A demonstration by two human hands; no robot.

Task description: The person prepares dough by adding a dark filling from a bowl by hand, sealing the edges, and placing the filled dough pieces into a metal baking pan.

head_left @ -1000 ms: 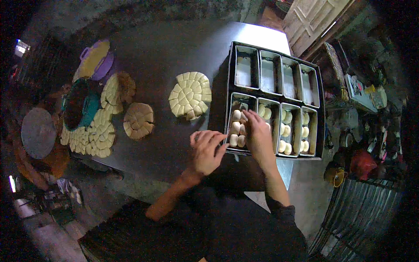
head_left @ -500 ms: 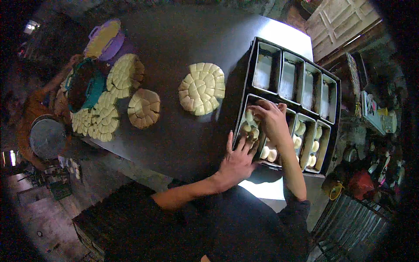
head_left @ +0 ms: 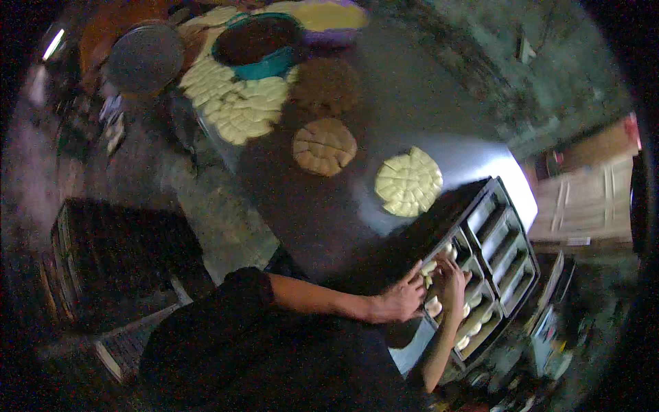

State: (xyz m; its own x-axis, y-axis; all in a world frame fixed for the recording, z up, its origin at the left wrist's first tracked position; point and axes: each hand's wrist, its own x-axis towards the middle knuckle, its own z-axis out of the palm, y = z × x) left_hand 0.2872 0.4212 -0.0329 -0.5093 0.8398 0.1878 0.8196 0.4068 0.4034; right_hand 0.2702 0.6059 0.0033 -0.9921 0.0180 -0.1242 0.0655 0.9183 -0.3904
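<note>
The strapped set of loaf tins (head_left: 489,255) stands at the right end of the dark table, with pale dough pieces (head_left: 473,334) in its near row. My left hand (head_left: 400,301) reaches over the nearest tin, fingers stretched and apart beside the dough. Bent over the same tin, my right hand (head_left: 451,285) has its fingers curled on a dough piece; the fingertips are partly hidden. A round of dough cut into segments (head_left: 410,182) lies on the table just beyond the tins.
A browner cut round (head_left: 325,147) lies farther left. Beyond it are a spread of cut dough (head_left: 240,113), a teal basin (head_left: 264,65) with dark contents and a purple tub (head_left: 333,36). A person stands at the far left near a round grey container (head_left: 145,56).
The whole view has swung round, so the tins now sit lower right and the basins at the top. Both hands remain over the near-row tin, closer together.
</note>
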